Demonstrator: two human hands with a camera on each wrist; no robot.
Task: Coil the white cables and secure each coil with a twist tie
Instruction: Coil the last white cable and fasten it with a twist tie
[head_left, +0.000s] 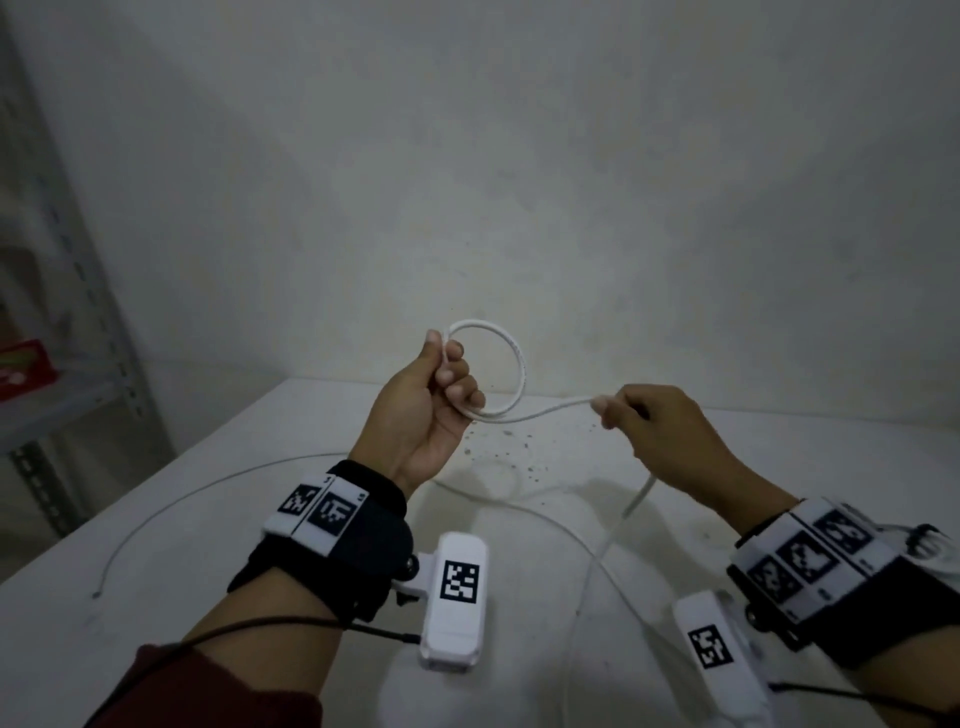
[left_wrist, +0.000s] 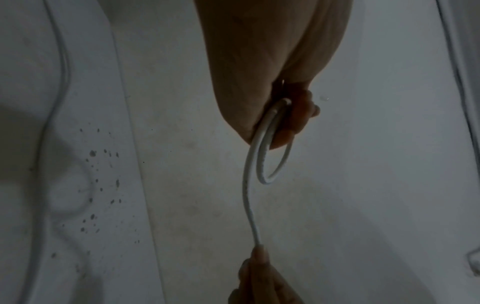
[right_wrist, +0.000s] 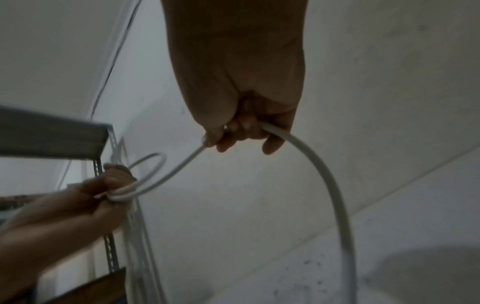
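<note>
Two hands are up over a white, slightly grubby tabletop (head_left: 218, 519) with a patch of dark specks on it. Far left there's a grey metal shelf rack (head_left: 78, 312) with slotted uprights, and something red sitting on one shelf, too blurry to tell what.

On the tabletop a thin grey cable (head_left: 171, 499) lies in a wide open arc, its end near the left edge.

Then the left hand (head_left: 423, 410): palm turned up, wrist bent back, fingers (head_left: 457, 387) curled in, with the thumb pinning a smooth round white cable (head_left: 511, 358) against them. That cable makes one neat circular loop standing up from the fist, held in the air above the tabletop.

From the bottom of the loop the cable runs in a gentle sag across to the right hand (head_left: 670, 431), which is knuckles-up and pinches it between thumb tip and fingers. It comes out the back of that hand and droops down in a long curve onto the tabletop.

Both wrists wear black straps with white blocks printed with square black-and-white markers.
</note>
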